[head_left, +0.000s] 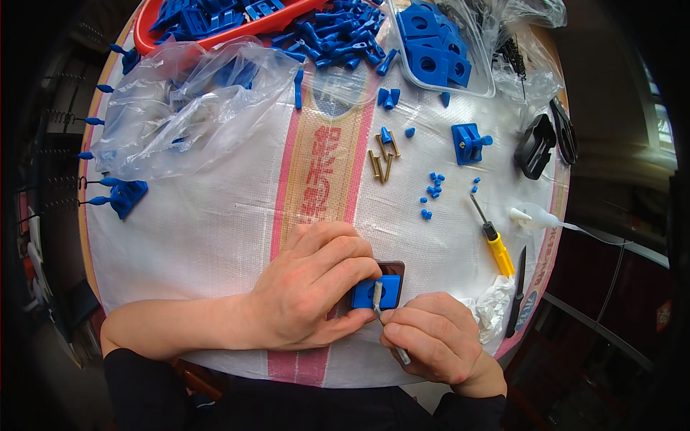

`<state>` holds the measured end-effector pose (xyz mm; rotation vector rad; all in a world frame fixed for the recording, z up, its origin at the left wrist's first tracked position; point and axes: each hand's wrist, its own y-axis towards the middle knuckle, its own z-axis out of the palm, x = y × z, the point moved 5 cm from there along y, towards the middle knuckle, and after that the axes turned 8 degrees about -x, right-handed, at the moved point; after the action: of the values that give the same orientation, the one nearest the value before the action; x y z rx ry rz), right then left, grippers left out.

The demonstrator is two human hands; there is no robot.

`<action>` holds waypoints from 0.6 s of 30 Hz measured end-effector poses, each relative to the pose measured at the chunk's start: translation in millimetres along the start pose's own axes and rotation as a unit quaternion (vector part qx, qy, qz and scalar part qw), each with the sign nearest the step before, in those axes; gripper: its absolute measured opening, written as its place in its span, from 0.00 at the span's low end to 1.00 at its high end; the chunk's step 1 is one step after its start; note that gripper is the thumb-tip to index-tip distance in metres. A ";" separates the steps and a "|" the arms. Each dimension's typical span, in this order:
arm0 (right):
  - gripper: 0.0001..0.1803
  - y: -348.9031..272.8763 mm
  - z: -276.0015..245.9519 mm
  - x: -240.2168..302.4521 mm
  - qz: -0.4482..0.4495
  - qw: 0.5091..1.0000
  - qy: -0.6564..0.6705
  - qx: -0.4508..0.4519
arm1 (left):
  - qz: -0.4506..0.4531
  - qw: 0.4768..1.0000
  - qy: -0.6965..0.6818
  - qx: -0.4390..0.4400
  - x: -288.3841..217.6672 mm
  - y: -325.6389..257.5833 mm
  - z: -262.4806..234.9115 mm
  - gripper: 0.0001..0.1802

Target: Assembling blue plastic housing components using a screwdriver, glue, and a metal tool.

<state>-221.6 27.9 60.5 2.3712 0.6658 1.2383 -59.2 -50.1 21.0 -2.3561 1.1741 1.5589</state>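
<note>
Near the table's front edge, my left hand (313, 287) grips a blue plastic piece (389, 290) between its thumb and fingers. The piece sits on a small dark brown holder (392, 267), partly hidden behind my fingers. My right hand (438, 339) pinches a thin grey stick-like tool (402, 353). Its pale, thicker end lies over the middle of the blue piece; the exact kind of tool cannot be made out. Beyond my hands lie several brass-coloured screws (387, 168) and several tiny blue plugs (433, 191).
A yellow-handled screwdriver (497, 251), crumpled tissue (494, 305), a black knife (518, 291) and a small squeeze bottle (533, 216) lie to the right. Farther back are a blue assembly (468, 145), a red basin (146, 29), a clear tub (491, 87) and a plastic bag (194, 115).
</note>
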 end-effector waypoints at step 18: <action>0.14 1.6 -1.2 -1.7 0.017 1.000 0.007 -0.002 | 0.002 1.000 -0.004 -0.001 -0.3 -0.4 -0.2 0.30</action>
<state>-223.0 25.8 60.9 2.3825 0.6279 1.2697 -58.9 -49.7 21.2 -2.3469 1.1777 1.5697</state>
